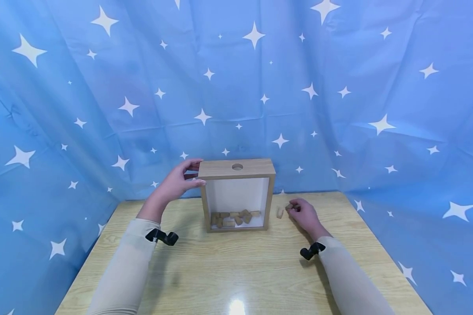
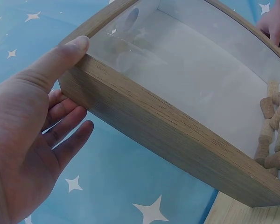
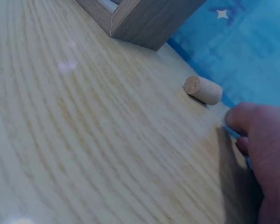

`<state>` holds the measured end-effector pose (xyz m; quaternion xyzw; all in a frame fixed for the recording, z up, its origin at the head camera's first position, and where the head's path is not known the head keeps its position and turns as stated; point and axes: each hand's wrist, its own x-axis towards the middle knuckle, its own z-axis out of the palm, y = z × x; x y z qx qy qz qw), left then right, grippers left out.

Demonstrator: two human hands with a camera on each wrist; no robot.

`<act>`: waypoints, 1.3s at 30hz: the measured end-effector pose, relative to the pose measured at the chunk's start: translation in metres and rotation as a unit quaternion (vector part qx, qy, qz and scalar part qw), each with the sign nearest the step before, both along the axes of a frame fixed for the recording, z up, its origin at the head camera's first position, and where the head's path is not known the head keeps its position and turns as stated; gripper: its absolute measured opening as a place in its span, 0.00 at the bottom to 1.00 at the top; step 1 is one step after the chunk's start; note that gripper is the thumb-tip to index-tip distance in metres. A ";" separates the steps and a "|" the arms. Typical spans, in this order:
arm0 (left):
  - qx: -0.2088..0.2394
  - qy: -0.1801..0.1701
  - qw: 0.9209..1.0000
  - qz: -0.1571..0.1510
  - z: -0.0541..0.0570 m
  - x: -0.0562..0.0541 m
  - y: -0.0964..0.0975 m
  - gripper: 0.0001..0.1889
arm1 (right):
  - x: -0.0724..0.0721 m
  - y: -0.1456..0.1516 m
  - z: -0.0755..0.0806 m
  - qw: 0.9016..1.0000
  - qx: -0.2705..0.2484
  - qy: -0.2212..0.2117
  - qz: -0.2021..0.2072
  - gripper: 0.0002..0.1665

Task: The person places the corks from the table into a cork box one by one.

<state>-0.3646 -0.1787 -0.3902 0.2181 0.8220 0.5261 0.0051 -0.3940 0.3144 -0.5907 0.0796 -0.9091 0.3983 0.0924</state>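
A wooden shadow box (image 1: 236, 168) with a clear front and a round hole in its top stands upright on the table. Several corks (image 2: 273, 116) lie at its bottom. My left hand (image 1: 176, 181) grips its upper left corner, thumb on the front edge and other fingers at the side and behind. Right of the box, my right hand (image 1: 304, 214) is low over the table, a cork (image 1: 289, 206) at its fingertips. The right wrist view hides that cork behind the hand. Another cork (image 3: 204, 90) lies loose between the box and the right hand, apart from the fingers.
The light wood table (image 1: 228, 267) ends at the back against a blue curtain (image 1: 236, 96) with white stars, which also hangs at both sides. The box stands near the table's back edge.
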 end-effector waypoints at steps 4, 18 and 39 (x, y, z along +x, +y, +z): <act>-0.001 0.000 1.000 -0.003 0.000 0.000 0.000 0.41 | 0.002 0.001 -0.001 0.999 -0.026 -0.012 -0.028 0.24; -0.001 0.002 1.000 -0.002 0.000 -0.001 -0.001 0.42 | 0.011 0.002 0.003 0.998 -0.042 -0.012 -0.036 0.24; -0.014 0.006 1.000 0.006 -0.001 0.001 -0.001 0.41 | 0.023 0.010 0.015 0.998 -0.048 0.015 -0.024 0.13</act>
